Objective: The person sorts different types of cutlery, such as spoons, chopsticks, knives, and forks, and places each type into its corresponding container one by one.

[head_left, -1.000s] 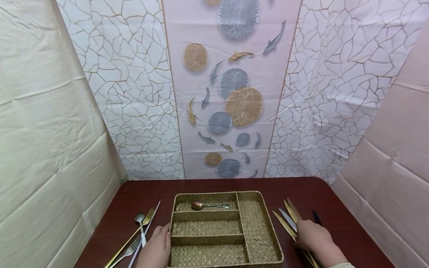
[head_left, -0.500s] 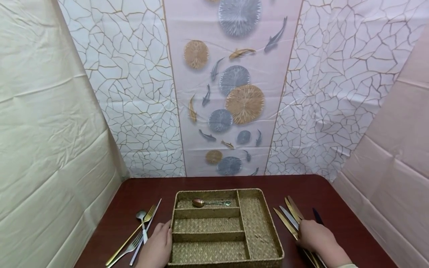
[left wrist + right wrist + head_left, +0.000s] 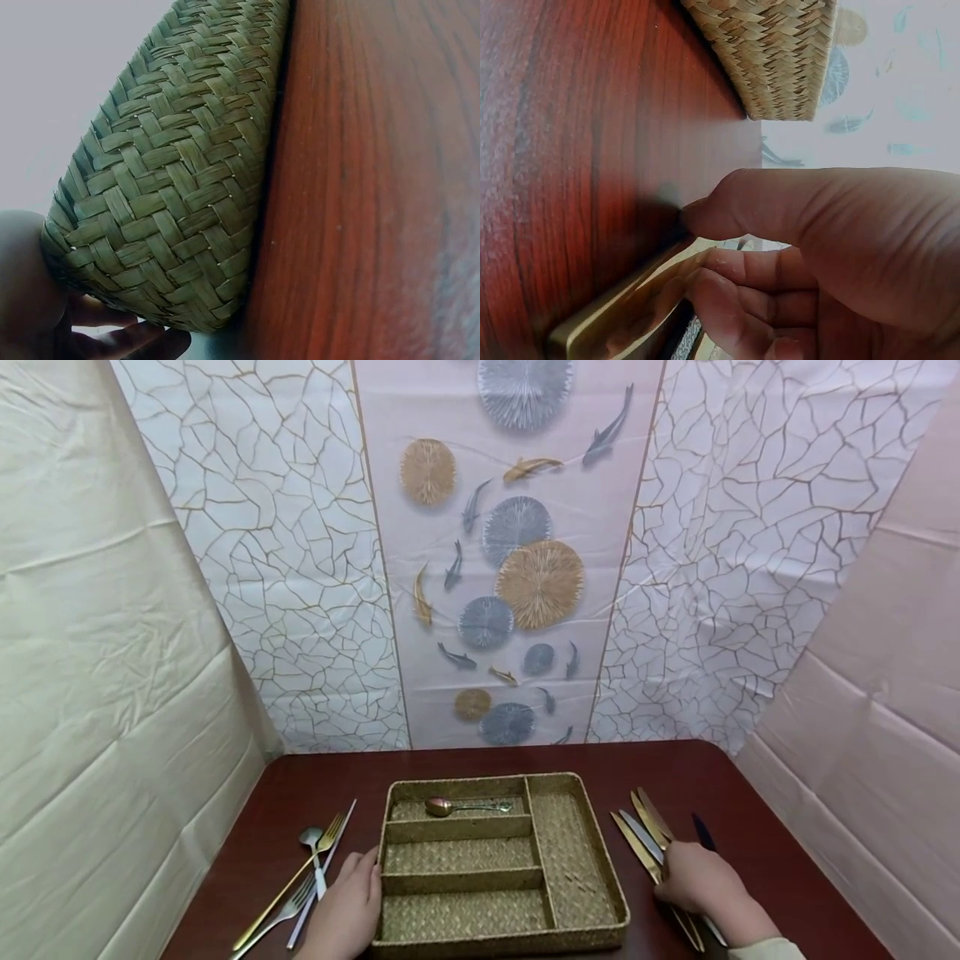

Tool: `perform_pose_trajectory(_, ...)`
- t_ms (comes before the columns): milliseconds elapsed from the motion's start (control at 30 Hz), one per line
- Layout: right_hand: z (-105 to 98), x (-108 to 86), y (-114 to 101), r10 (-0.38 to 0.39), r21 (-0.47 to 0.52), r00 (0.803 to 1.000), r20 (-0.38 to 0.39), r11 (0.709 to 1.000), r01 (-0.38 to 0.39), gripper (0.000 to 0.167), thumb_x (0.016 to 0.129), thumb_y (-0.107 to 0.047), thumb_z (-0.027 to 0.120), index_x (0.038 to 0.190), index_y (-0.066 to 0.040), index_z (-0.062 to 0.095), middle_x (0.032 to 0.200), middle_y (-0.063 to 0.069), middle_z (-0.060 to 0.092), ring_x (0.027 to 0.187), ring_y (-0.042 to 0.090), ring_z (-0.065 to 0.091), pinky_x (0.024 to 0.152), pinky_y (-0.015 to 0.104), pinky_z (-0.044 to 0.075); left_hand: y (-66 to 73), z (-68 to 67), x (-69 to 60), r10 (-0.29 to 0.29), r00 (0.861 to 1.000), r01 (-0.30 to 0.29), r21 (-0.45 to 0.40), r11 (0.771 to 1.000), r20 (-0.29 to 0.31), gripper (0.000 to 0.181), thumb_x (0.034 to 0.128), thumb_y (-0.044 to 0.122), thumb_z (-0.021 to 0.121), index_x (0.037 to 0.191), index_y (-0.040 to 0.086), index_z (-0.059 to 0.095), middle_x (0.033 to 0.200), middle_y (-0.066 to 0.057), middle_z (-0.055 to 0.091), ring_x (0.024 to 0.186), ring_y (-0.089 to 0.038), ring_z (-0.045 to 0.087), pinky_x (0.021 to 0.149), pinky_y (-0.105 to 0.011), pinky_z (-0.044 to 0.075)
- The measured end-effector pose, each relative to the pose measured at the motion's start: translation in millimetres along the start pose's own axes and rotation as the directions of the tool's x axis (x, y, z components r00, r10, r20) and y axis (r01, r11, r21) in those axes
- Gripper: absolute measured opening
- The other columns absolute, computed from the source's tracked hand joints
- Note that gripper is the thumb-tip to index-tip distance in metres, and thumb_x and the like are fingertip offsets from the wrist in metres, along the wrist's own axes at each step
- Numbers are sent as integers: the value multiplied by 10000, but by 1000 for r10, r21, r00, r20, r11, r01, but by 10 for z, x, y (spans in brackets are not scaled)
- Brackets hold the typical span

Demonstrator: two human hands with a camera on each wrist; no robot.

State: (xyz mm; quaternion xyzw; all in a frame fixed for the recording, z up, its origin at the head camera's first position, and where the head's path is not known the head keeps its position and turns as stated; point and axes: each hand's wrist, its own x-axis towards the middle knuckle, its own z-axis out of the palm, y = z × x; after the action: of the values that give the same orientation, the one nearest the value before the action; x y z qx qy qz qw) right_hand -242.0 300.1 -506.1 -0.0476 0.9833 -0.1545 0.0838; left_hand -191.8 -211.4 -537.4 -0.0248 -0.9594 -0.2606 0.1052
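Note:
My left hand (image 3: 345, 906) grips the near-left corner of a woven tray (image 3: 465, 881); in the left wrist view its thumb lies by the rim and the fingers (image 3: 120, 341) reach round the corner. To the tray's right, my right hand (image 3: 701, 881) is over several table knives (image 3: 636, 843), gold and silver, lying side by side with blades pointing away. The right wrist view has its thumb and curled fingers closing on a gold knife handle (image 3: 622, 307). Other handles lie partly hidden under the hand.
A copper-coloured spoon (image 3: 450, 807) lies in the tray's far compartment. Left of the tray are a gold fork (image 3: 292, 885), a silver fork (image 3: 281, 914), a spoon (image 3: 313, 852) and a thin pale stick (image 3: 330, 860). A dark knife (image 3: 703, 833) lies beyond my right hand.
The knife tips beside my right hand have drawn slightly closer together. The head view has shifted a little; my left hand and the tray stay together.

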Motion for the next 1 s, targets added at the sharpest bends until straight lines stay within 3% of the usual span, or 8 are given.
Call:
perform_pose_trajectory(267,10,5,-26,23,15,999,-23,1000,-22,329,776,-162,789,613,-177,503,580,-49,415,515,154,375,516,348,319,3,-9,29,-5,1000,5,0,1000,18,385,1152,161,537,1475,-21,641,1237,-124,656,1005,-328,704,846,-556,591)
perform_pose_trajectory(633,-16,-26,-80,-5,24,995,-97,1000,8,405,764,-186,782,554,-214,437,542,-88,338,492,128,309,504,324,265,14,-16,5,-13,1000,13,-1,1000,26,384,1152,163,534,1467,-27,643,1247,-134,657,1039,-336,701,865,-556,590)
perform_pose_trajectory(1000,-203,-43,-347,-1,73,995,-104,997,9,449,822,-146,727,552,-228,378,543,-114,222,530,99,167,535,299,170,30,-21,24,-43,998,44,-13,999,55,399,1158,183,524,1473,-34,638,1262,-142,657,1039,-338,702,865,-571,584)
